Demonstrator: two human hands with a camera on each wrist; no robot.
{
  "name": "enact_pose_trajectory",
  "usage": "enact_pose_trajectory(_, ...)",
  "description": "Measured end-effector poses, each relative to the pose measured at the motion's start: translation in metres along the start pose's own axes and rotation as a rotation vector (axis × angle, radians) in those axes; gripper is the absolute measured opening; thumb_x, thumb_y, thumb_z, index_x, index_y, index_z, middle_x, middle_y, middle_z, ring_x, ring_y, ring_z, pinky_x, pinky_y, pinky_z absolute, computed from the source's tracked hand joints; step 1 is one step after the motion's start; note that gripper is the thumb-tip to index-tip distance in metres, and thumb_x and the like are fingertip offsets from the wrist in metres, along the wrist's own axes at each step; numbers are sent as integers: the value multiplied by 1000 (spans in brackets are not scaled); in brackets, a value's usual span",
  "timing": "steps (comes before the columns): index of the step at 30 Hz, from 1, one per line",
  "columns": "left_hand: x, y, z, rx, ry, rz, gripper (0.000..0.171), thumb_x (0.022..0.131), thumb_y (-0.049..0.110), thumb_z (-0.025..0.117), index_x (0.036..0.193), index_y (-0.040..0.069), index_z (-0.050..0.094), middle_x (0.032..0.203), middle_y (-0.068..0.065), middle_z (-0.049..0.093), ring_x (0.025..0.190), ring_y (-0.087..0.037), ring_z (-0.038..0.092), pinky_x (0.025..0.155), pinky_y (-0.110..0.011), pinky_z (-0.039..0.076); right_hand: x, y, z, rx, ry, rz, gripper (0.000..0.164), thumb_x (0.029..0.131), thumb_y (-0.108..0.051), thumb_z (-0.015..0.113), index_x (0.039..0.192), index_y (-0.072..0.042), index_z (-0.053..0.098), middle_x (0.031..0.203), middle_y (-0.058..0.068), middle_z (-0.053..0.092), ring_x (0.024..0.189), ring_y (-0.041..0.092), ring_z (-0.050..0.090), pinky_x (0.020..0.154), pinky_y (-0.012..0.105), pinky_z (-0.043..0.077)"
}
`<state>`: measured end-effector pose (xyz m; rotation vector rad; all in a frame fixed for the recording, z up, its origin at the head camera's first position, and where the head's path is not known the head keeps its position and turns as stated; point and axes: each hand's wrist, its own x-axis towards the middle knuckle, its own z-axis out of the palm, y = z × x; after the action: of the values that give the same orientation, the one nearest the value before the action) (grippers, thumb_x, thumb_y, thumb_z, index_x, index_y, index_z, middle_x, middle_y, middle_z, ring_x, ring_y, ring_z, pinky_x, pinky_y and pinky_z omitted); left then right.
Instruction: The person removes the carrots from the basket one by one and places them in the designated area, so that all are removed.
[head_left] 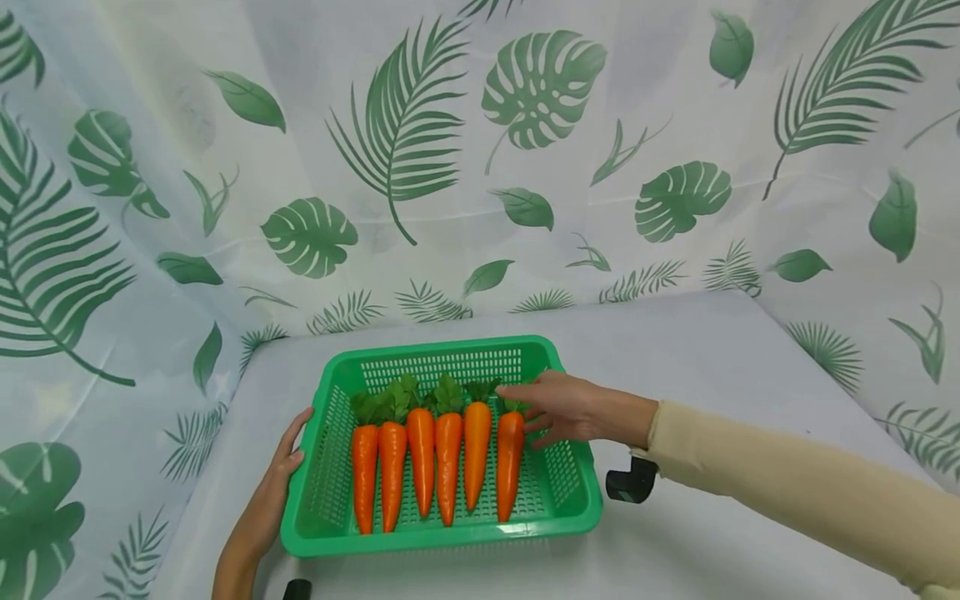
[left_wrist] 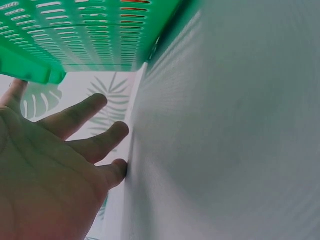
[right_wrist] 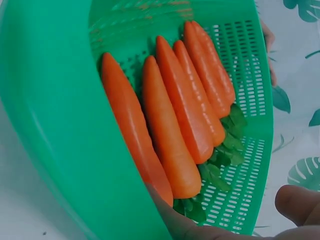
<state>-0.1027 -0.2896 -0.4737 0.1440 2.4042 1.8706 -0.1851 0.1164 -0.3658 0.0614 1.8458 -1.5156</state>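
Orange carrot (head_left: 510,467) at right of basket (head_left: 442,539), running front-to-back; right hand (head_left: 561,406) nearer, fingers loosely extended; left hand (head_left: 274,483) spread, basket's left.

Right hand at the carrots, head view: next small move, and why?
Probably nudge the rightmost carrot slightly left. Its tip looks farther from the neighbouring carrot than the other tips are spaced; the right hand is already at its leafy end, and the left hand touches the basket's left side.
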Motion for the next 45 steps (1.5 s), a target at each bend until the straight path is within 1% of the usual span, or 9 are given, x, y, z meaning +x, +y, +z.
enact_pose_trajectory(9, 0, 0, 0, 4, 3, 5, 59, 119, 37, 24, 174, 22, 12, 177, -17, 6, 153, -43, 16, 112, -70, 19, 5, -1, 6, 4, 58, 29, 65, 109, -20, 64, 152, 19, 35, 149, 47, 39, 137, 59, 48, 102, 69, 46)
enact_pose_trajectory(16, 1, 0, 0, -2, -1, -2, 59, 119, 38, 23, 174, 23, 12, 177, -15, 6, 153, -41, 16, 112, -68, 20, 12, 1, 10, -24, 93, 23, 70, 107, -18, 66, 152, 21, 30, 147, 48, 39, 137, 61, 46, 101, 68, 48)
enact_pose_trajectory(21, 2, 0, 1, 16, 3, 2, 59, 118, 39, 23, 174, 25, 12, 177, -15, 7, 150, -39, 21, 111, -65, 25, 16, 6, 14, -50, 139, -10, 56, 104, -14, 70, 140, 21, 46, 145, 41, 47, 135, 59, 49, 101, 66, 49)
enact_pose_trajectory(24, 1, -1, 0, 23, 3, 4, 58, 118, 39, 22, 174, 26, 13, 176, -13, 9, 148, -33, 24, 111, -55, 30, 19, 9, 16, -67, 170, -28, 54, 103, -11, 73, 138, 20, 47, 146, 37, 49, 133, 58, 51, 102, 64, 49)
enact_pose_trajectory(28, 0, -3, -1, 11, -8, 6, 57, 119, 38, 22, 174, 27, 13, 176, -11, 10, 144, -22, 28, 106, -31, 35, 22, 12, 19, -85, 196, -42, 66, 101, -7, 75, 150, 19, 39, 153, 37, 43, 134, 56, 52, 105, 60, 49)
enact_pose_trajectory(30, -1, -3, -2, 7, -8, 4, 57, 119, 38, 22, 174, 27, 13, 176, -10, 10, 144, -19, 29, 104, -25, 34, 23, 13, 20, -96, 199, -49, 68, 100, -6, 75, 153, 17, 39, 154, 36, 43, 136, 54, 51, 106, 60, 48)
enact_pose_trajectory(35, -1, -2, -2, 10, -3, -2, 57, 119, 39, 22, 174, 28, 13, 176, -10, 10, 145, -17, 27, 105, -27, 32, 24, 13, 23, -117, 205, -46, 66, 99, -2, 74, 153, 16, 41, 153, 35, 45, 138, 51, 50, 106, 59, 48)
enact_pose_trajectory(39, -1, -3, -2, 3, -6, -2, 57, 119, 39, 22, 174, 28, 13, 177, -10, 9, 147, -14, 24, 105, -24, 30, 25, 9, 26, -133, 211, -33, 67, 99, 1, 74, 153, 18, 39, 155, 34, 43, 138, 51, 50, 105, 59, 49)
enact_pose_trajectory(45, -1, -4, -2, 6, -3, -3, 57, 119, 40, 23, 174, 28, 13, 177, -9, 9, 148, -12, 22, 109, -30, 28, 25, 7, 28, -137, 235, -35, 63, 97, 5, 73, 150, 20, 41, 154, 35, 43, 138, 52, 50, 104, 58, 50)
